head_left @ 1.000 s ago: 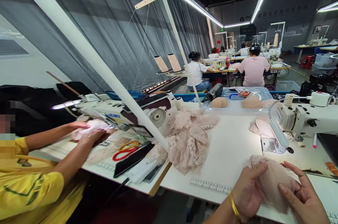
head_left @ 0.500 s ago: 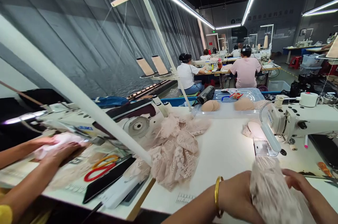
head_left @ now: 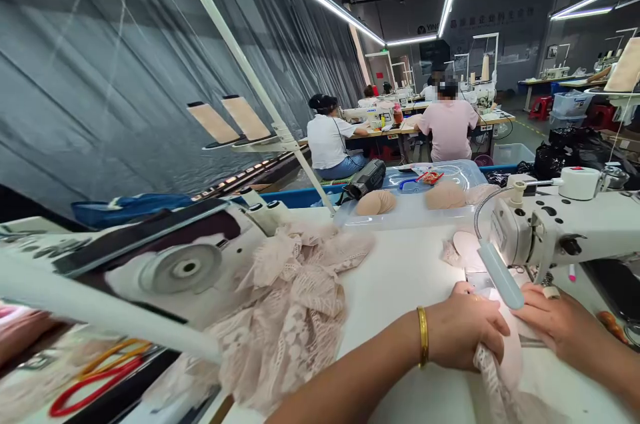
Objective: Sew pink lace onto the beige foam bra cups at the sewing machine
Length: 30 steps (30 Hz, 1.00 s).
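Observation:
My left hand (head_left: 467, 331), with a gold bangle at the wrist, has its fingers closed on cream lace (head_left: 489, 367) that hangs toward the front edge. A smooth pale pink bra cup (head_left: 511, 357) lies under and beside those fingers. My right hand (head_left: 563, 324) rests with its fingers stretched out at the cup's right side, just below the head of a white sewing machine (head_left: 575, 221). A tubular lamp (head_left: 501, 276) hides the needle area and part of the cup. Behind the machine's plate lies another pink cup with lace (head_left: 465, 249).
A heap of cream lace (head_left: 300, 297) covers the table's left part. At the back, a clear plastic tray (head_left: 410, 216) holds beige cups (head_left: 375, 203). On the left are a slanting white pole (head_left: 125, 307), red-handled scissors (head_left: 95, 384) and a co-worker's arm (head_left: 25, 337).
Both hands have moved forward to the machine's plate. The bunched lace has been lowered and the pink cup now shows. My right fingers have straightened. The view has swung and come closer.

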Motion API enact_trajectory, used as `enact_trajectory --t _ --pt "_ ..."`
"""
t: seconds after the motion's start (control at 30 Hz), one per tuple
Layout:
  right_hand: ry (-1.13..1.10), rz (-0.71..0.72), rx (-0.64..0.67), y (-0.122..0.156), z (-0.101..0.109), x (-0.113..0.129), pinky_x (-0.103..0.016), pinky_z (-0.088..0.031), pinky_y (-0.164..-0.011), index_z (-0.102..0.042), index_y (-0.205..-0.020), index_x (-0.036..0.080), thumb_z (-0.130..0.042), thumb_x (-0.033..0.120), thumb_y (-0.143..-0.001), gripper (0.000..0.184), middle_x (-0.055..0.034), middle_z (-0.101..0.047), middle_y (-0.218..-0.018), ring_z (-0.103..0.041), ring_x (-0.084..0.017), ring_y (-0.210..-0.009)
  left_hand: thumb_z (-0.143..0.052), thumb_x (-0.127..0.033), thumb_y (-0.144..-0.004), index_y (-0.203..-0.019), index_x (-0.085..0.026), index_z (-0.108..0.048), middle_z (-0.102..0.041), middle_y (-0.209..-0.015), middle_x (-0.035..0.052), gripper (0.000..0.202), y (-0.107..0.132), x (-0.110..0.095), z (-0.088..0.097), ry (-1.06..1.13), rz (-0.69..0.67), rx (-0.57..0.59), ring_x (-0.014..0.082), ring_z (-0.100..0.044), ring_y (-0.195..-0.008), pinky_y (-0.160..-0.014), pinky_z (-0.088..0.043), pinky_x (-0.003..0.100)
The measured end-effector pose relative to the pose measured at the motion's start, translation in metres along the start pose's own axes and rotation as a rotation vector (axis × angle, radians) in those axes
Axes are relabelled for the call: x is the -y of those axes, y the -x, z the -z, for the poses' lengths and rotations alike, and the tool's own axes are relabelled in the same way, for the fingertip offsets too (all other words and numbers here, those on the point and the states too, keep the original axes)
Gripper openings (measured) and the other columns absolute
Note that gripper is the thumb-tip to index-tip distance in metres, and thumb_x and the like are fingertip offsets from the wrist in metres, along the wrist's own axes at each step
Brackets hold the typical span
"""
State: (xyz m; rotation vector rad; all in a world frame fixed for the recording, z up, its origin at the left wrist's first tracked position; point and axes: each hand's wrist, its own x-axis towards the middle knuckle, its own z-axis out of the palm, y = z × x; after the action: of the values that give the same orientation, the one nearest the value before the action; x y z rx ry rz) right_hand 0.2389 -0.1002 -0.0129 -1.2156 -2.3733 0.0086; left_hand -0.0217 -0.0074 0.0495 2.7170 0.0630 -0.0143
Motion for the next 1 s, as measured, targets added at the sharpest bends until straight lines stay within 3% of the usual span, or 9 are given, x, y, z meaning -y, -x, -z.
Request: enact_trajectory --t 0.2,0.4,0.6,1.0 --pt "0.014 -0.085 -0.041 -0.004 0.001 0.004 -0.035 -0.057 -0.084 -0.076 -0.114 0.032 -0.047 0.013 -0.103 0.036 -0.0043 -0.079 -0.108 -0.07 -0.023 -0.096 -0.076 -0.024 -0.088 -0.087 -0.023 -0.076 -0.077 -0.128 0.0025 0.002 -0.001 0.003 0.003 0.01 0.012 -0.01 0.0245 -0.068 -0.116 -0.098 -0.037 0.042" --pt "0.031 -0.089 0.024 0.0 -0.004 0.002 -0.037 -0.055 -0.086 -0.074 -0.117 0.032 -0.041 0.01 -0.105 0.041 -0.003 -0.076 -0.127 -0.069 -0.024 -0.107 -0.077 -0.024 -0.088 -0.084 -0.021 -0.076 -0.077 -0.126 0.003 0.005 -0.002 0.006 0.004 0.014 -0.018 -0.035 0.0245 -0.069 -0.115 -0.096 -0.038 0.04" --pt "0.051 -0.101 0.026 0.002 -0.007 0.001 -0.038 -0.055 -0.084 -0.074 -0.113 0.031 -0.041 0.012 -0.106 0.039 -0.0026 -0.076 -0.126 -0.069 -0.025 -0.105 -0.076 -0.022 -0.086 -0.085 -0.022 -0.075 -0.077 -0.127 0.0029 0.002 -0.001 0.01 0.004 0.022 -0.028 -0.038 0.0243 -0.068 -0.114 -0.095 -0.038 0.04" --pt "0.128 -0.016 0.005 0.002 0.0 -0.001 -0.035 -0.057 -0.08 -0.062 -0.143 0.034 -0.041 0.007 -0.102 0.053 -0.0041 -0.076 -0.129 -0.072 -0.024 -0.106 -0.068 -0.016 -0.088 -0.076 -0.019 -0.071 -0.078 -0.125 -0.0002 0.013 -0.002 0.023 0.004 -0.097 -0.009 -0.117 0.0199 -0.07 -0.102 -0.084 -0.034 0.038"
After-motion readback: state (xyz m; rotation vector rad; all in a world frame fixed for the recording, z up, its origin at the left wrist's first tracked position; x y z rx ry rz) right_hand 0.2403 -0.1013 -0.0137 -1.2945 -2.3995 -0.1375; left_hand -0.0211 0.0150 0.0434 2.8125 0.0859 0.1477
